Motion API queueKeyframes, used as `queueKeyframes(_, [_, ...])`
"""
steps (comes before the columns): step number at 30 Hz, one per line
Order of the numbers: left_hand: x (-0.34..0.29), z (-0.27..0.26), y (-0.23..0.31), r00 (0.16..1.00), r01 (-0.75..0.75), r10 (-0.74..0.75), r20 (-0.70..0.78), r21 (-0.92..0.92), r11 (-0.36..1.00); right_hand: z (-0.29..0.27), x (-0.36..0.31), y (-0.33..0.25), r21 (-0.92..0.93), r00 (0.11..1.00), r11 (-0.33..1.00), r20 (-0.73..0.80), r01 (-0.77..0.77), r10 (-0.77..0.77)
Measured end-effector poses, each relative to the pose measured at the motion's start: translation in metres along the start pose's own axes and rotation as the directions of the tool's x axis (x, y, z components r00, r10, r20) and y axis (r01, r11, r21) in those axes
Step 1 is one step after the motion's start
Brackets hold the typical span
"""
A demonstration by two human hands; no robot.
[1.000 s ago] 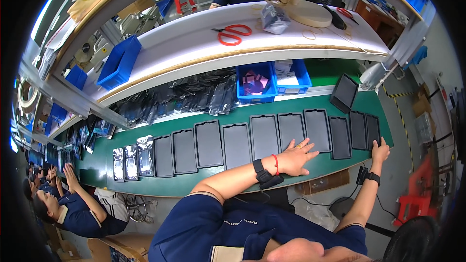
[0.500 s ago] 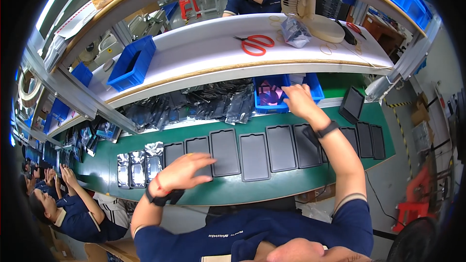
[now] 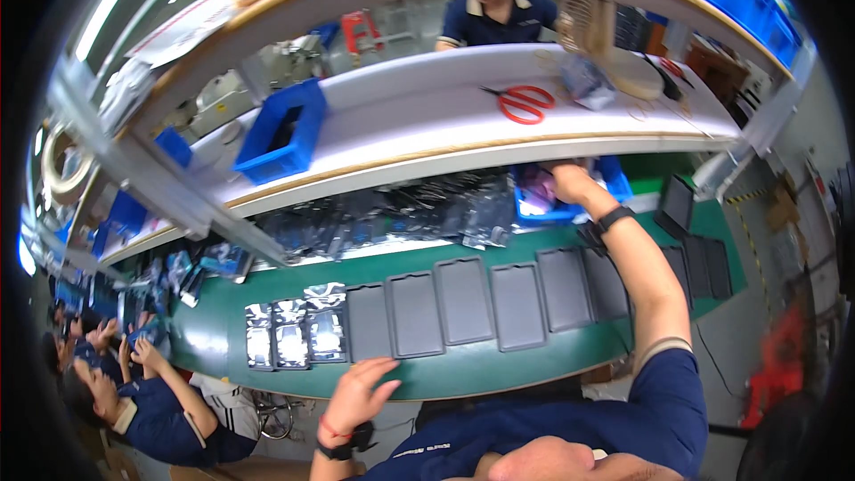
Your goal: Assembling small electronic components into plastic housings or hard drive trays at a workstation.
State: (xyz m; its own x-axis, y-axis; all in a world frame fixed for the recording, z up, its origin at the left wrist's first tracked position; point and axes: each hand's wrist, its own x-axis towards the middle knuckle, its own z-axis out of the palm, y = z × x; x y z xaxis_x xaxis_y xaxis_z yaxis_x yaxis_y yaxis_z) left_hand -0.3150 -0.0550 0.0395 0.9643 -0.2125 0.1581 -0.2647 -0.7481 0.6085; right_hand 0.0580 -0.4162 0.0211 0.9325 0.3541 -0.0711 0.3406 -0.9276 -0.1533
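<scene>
My right hand reaches under the shelf, over a blue bin with pinkish-purple film pieces in it. Its fingers are hidden down in the bin, so I cannot tell what they hold. At the table's front edge, my left hand hovers with fingers stretched, thumb apart, nothing in it. Just beyond it lies a row of shallow black trays across the green table. The row's left end has several silver, shiny packs lying on trays.
Dark plastic pouches pile along the back. Above, a white shelf carries red-handled scissors, a blue bin and a fan. A person works at the left; another sits behind the shelf.
My left hand has drawn back from above the trays to the table's front edge. My right hand has gone deeper into the blue bin. The whole view has shifted a little.
</scene>
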Motion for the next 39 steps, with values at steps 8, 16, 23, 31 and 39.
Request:
queueKeyframes(8, [0.029,0.040,-0.003,0.990,-0.125,0.117,-0.077,-0.112,0.986,0.002,-0.012,0.002,-0.096,0.992,0.987,0.020,0.125,-0.124])
queueKeyframes(16, [0.068,-0.124,-0.011,0.879,-0.105,0.184,-0.440,0.197,0.975,0.009,0.003,-0.001,-0.019,0.988,0.988,-0.022,0.155,-0.155])
queueKeyframes(23, [0.085,-0.156,0.017,0.668,-0.108,0.202,-0.716,0.175,0.979,0.023,-0.001,0.018,0.267,0.972,0.946,-0.191,0.184,-0.135])
queueKeyframes(31, [0.084,0.007,0.017,0.993,-0.104,0.078,-0.083,-0.376,0.921,0.011,-0.018,0.040,0.744,0.979,0.662,-0.188,0.092,0.076])
queueKeyframes(39, [0.106,0.083,0.021,0.946,0.299,-0.033,0.321,-0.832,0.467,-0.007,-0.121,-0.027,0.976,0.988,-0.181,-0.137,0.123,-0.066])
